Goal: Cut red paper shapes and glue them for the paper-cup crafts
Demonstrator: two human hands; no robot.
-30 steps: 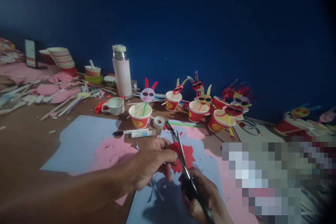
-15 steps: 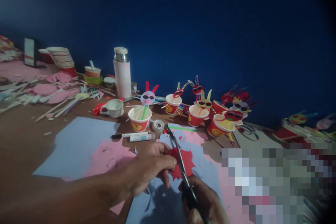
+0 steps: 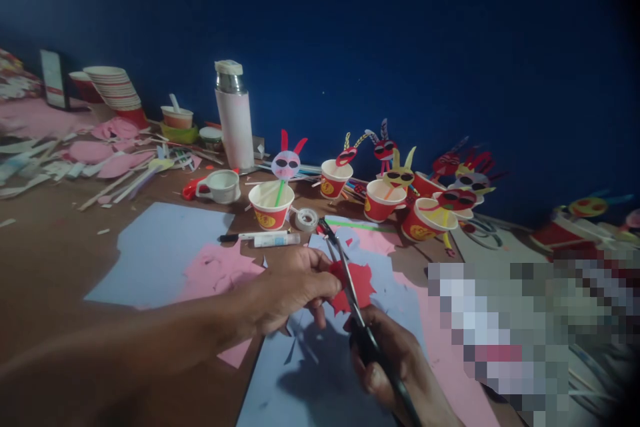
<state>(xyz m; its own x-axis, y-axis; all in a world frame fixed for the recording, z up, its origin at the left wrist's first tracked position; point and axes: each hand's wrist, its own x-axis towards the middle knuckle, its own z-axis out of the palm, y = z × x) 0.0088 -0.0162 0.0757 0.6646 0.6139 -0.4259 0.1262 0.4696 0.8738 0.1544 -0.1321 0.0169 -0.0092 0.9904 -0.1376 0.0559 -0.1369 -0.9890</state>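
One mug, one flask, and here's the left hand, thumb and fingers pinching one red paper above a blue sheet; one scissors crosses it, handles wrapped in the right hand.

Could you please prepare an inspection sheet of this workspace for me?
Surface: brown tabletop, partly covered by flat blue paper sheets and pink paper sheets.
Job's things: jagged red paper piece, with black-handled metal scissors across it.
Clutter: pink and white paper scraps at left; red-and-white paper cups beyond the hands.
Hands: left hand pinches the red piece; right hand grips the scissors' handles.
Cables: thin curved grey loops at right; cannot tell whether they are cable.
Surroundings: dark blue wall behind; lower right pixelated.
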